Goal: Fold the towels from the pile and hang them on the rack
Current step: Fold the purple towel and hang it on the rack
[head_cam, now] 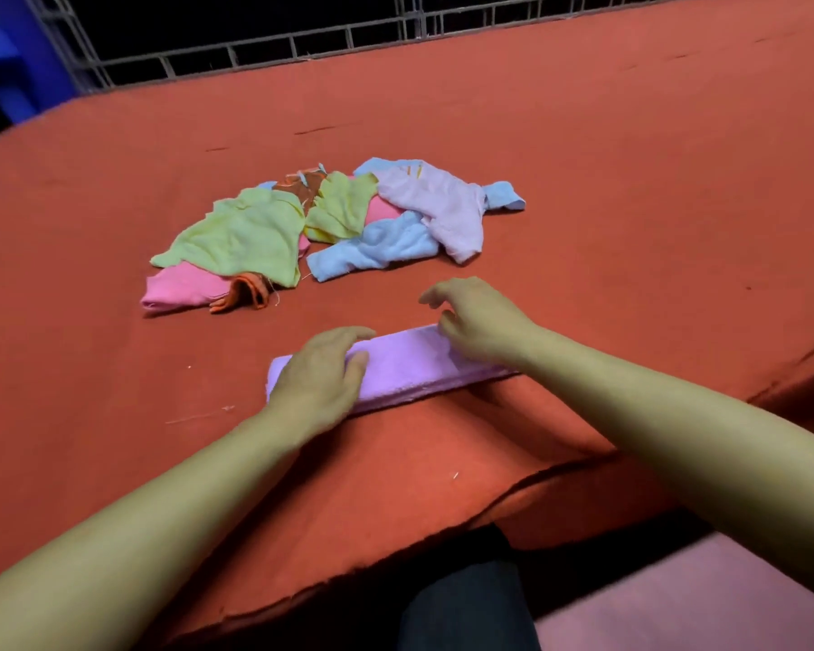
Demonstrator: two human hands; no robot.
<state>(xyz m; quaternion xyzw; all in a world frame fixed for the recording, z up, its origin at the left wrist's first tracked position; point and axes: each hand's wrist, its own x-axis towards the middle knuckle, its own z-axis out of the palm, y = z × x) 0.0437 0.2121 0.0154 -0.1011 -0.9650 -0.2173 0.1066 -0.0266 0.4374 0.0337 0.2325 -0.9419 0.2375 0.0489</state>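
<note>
Your left hand point(318, 375) and right hand point(478, 319) rest, fingers loosely spread, at opposite ends of the folded lilac towel point(407, 364), lying crosswise.

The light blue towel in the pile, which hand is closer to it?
Right. The right hand hovers just in front of the light blue towel; the left hand rests farther back on the folded purple towel.

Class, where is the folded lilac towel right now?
In the head view, the folded lilac towel lies near the table's front edge, under both hands, nearer than the pile of towels.
</note>
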